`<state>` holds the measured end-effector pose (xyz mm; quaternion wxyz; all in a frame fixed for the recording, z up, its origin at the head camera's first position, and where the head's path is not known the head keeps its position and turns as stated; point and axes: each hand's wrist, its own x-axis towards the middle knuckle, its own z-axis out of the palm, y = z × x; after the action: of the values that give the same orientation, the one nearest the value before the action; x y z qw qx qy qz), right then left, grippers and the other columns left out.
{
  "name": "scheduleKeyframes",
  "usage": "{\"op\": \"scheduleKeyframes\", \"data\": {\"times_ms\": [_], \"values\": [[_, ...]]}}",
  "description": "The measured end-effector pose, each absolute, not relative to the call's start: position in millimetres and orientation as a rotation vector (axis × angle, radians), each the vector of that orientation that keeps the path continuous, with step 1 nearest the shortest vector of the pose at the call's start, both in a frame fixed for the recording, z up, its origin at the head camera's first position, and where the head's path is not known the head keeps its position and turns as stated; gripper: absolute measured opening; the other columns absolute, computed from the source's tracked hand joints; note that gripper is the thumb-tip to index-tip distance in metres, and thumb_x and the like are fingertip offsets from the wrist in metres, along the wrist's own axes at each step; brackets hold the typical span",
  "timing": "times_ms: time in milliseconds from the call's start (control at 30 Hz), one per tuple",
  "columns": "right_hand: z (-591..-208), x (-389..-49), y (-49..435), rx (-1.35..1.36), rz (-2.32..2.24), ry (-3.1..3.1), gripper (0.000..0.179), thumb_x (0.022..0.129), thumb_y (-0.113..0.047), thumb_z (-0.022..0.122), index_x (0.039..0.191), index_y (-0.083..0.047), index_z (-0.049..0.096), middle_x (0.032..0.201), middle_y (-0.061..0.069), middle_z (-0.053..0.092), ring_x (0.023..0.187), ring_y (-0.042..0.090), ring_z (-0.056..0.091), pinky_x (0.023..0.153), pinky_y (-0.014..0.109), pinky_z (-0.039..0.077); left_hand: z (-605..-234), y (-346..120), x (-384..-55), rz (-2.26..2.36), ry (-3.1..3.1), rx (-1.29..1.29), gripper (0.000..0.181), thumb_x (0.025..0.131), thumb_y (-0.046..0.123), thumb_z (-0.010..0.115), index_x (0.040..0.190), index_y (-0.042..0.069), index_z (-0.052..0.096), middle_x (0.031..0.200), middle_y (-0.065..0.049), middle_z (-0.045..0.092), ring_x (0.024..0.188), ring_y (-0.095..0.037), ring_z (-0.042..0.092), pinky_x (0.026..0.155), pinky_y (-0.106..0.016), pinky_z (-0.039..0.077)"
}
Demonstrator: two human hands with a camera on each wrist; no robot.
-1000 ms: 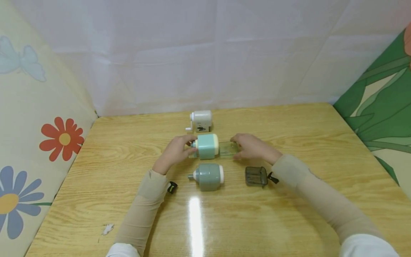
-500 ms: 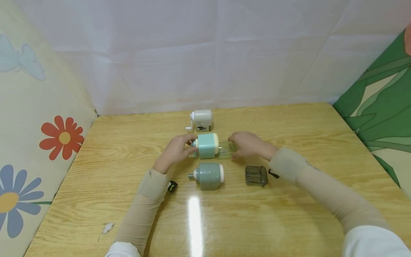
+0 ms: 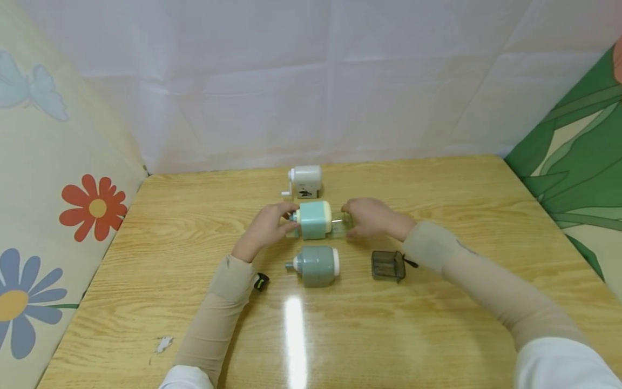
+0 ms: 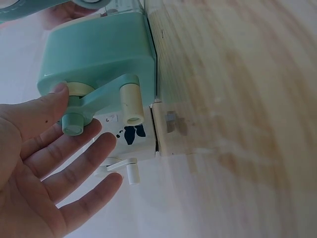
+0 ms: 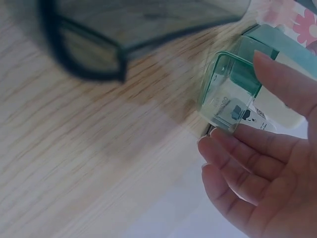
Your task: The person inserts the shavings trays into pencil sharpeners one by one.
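Note:
A teal crank pencil sharpener (image 3: pixel 313 220) with a cream end lies in the middle of the table, its crank to the left. My left hand (image 3: pixel 268 227) pinches it at the crank hub; in the left wrist view the thumb (image 4: pixel 47 106) lies on the cream collar and the other fingers spread below. From the sharpener's right end a clear shavings drawer (image 3: pixel 337 224) sticks out partway. My right hand (image 3: pixel 371 217) holds that drawer's outer end between thumb and fingers. In the right wrist view the drawer (image 5: pixel 230 91) shows see-through, greenish at its rim.
Nearer me lies a grey-green sharpener (image 3: pixel 317 266), with a dark see-through drawer (image 3: pixel 387 266) to its right. Behind the teal one stands a white sharpener (image 3: pixel 307 181). A white cloth (image 3: pixel 325 97) hangs at the table's back; painted panels flank both sides.
My right hand has moved left, pushing the clear drawer further into the teal sharpener, so less of it shows. My left hand has stayed at the crank.

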<state>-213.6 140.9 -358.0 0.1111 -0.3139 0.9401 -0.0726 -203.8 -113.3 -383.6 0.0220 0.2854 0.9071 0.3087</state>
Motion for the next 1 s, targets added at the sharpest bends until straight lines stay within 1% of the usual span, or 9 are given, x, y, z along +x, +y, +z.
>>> {"op": "scheduleKeyframes", "data": {"times_ms": [500, 733, 1000], "values": [[-359.3, -217.3, 137.9, -0.930, -0.198, 2.753, 0.062, 0.072, -0.027, 0.076, 0.119, 0.007, 0.053, 0.116, 0.022, 0.056, 0.103, 0.035, 0.054, 0.089, 0.047, 0.043, -383.2, -113.5, -203.2, 0.962, 2.808, 0.893, 0.038, 0.087, 0.014, 0.063, 0.121, -0.002, 0.054, 0.113, -0.014, 0.060, 0.093, -0.024, 0.059, 0.081, -0.035, 0.049], [-360.9, -218.2, 140.3, -0.963, -0.255, 2.742, 0.063, 0.074, -0.027, 0.075, 0.120, 0.009, 0.051, 0.119, 0.024, 0.054, 0.107, 0.036, 0.052, 0.092, 0.047, 0.041, -381.7, -112.8, -202.2, 0.964, 2.804, 0.894, 0.039, 0.087, 0.014, 0.063, 0.121, -0.002, 0.054, 0.113, -0.014, 0.060, 0.093, -0.024, 0.059, 0.081, -0.034, 0.049], [-361.1, -218.3, 138.1, -0.956, -0.268, 2.737, 0.063, 0.075, -0.026, 0.075, 0.121, 0.008, 0.050, 0.119, 0.023, 0.054, 0.106, 0.035, 0.053, 0.092, 0.046, 0.042, -381.9, -112.9, -202.5, 0.964, 2.813, 0.919, 0.038, 0.087, 0.013, 0.063, 0.120, -0.003, 0.055, 0.112, -0.015, 0.061, 0.092, -0.025, 0.059, 0.080, -0.035, 0.049]]}}
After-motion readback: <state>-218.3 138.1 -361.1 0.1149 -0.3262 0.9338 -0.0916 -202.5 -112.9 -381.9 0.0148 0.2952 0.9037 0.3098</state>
